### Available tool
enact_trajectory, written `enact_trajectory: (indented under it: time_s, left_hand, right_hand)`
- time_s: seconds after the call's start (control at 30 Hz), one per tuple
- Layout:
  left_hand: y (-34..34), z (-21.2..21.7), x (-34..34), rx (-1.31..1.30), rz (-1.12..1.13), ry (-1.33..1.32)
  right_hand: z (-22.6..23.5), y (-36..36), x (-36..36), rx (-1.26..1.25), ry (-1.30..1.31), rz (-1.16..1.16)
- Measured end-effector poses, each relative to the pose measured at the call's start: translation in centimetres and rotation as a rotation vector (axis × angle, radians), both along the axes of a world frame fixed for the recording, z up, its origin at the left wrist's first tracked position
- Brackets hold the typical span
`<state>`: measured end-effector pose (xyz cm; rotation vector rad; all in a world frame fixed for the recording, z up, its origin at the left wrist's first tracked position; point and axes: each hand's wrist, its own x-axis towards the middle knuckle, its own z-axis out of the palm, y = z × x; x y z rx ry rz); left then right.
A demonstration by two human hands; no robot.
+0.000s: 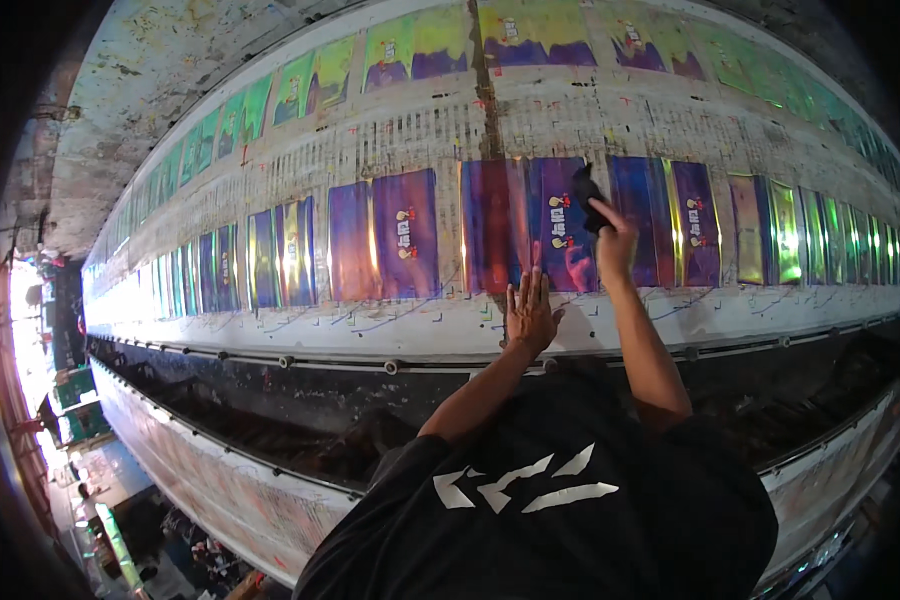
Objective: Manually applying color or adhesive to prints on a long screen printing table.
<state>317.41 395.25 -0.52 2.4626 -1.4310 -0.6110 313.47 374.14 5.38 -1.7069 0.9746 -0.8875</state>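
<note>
On the long white table (670,318) in front of me lies a shiny purple-blue film sheet (495,225) with a small yellow and white print. My left hand (533,315) is flat at its near edge, fingers stretched out and touching it. Wrapped in the fingers of my right hand (618,240) is a bunched black cloth (587,190), over the sheet's right side. Whether the cloth presses on the film I cannot tell. A similar purple sheet (385,240) lies to the left, and another film sheet (650,220) is just right of my right hand.
Several more iridescent sheets run along the table both ways. A far row of green-yellow sheets (530,35) lies beyond a stained strip. A metal rail (440,366) with round knobs follows the near edge. Behind me stands another long table (230,490).
</note>
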Motion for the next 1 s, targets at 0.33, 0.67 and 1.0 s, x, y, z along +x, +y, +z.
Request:
enact_trajectory:
  time_s: [0.33,0.67,1.0]
  left_hand:
    - [-1.7,1.0,-0.3,0.080,-0.026,-0.007]
    - [-1.7,1.6,-0.2,0.096,0.056,0.060]
    - [-1.6,0.6,-0.2,0.332,0.079,0.208]
  right_hand:
    - [-10.0,-7.2,9.7,-0.668,0.423,0.885]
    - [-10.6,-2.4,11.8,-0.618,0.007,1.831]
    - [-10.9,9.6,9.3,-0.451,0.324,1.364]
